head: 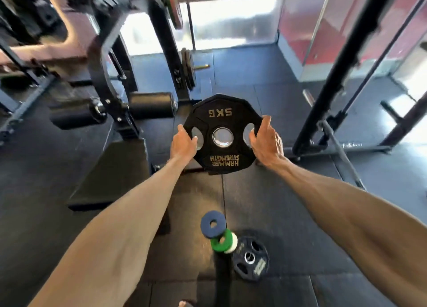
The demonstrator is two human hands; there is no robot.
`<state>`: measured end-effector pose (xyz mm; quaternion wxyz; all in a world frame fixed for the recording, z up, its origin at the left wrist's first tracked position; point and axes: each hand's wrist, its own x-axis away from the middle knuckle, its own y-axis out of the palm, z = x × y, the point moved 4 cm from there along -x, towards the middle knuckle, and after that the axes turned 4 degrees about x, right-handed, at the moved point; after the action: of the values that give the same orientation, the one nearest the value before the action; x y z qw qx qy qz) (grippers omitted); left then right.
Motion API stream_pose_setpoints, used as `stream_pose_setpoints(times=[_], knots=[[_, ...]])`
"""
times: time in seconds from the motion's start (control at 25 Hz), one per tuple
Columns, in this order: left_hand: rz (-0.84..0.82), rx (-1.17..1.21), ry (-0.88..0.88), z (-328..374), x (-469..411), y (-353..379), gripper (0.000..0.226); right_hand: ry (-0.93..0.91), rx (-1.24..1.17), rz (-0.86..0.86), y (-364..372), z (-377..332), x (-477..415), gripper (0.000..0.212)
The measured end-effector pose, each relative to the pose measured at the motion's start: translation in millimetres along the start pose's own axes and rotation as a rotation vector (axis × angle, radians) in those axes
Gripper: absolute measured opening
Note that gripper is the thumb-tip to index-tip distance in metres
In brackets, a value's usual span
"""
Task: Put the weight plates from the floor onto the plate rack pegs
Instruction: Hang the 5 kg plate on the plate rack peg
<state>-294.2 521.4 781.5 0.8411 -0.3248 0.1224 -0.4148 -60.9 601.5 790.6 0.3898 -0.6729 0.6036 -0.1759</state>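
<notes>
Two hands, left hand and right hand, grip the black ten-sided rubber 5KG plate by its cutouts, mid-air near the far brass-tipped rack peg. Risk: hole misses peg, plate slips.

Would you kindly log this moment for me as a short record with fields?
held: 5 kg plate, upright, facing the camera
left hand: grips the plate's left edge at a grip hole
right hand: grips its right edge at a grip hole
peg: ahead, holds racked plates, tip bare
floor: blue disc, green disc and white disc bunched together; black plate beside them
</notes>
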Motion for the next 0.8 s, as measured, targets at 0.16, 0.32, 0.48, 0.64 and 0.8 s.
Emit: stream_pose_setpoints(times=[0.16, 0.32, 0.48, 0.64, 0.8], knots=[[0.187, 0.122, 0.166, 55, -46, -39, 0.036, -0.030, -0.038, 0.154, -31, -47, -66, 0.036], [0.255, 0.182, 0.274, 90, -110, -62, 0.029, 0.025, -0.095, 0.307, -31, -78, -130, 0.041], [0.253, 0.270, 0.376, 121, -187, -81, 0.033, 0.106, -0.192, 0.389, -27, -102, -201, 0.040], [0.299, 0.259, 0.472, 151, -252, -83, 0.034, 0.116, -0.237, 0.462, -26, -107, -265, 0.039], [0.254, 0.364, 0.532, 182, -315, -63, 0.032, 0.055, -0.270, 0.496, -36, -99, -339, 0.035]])
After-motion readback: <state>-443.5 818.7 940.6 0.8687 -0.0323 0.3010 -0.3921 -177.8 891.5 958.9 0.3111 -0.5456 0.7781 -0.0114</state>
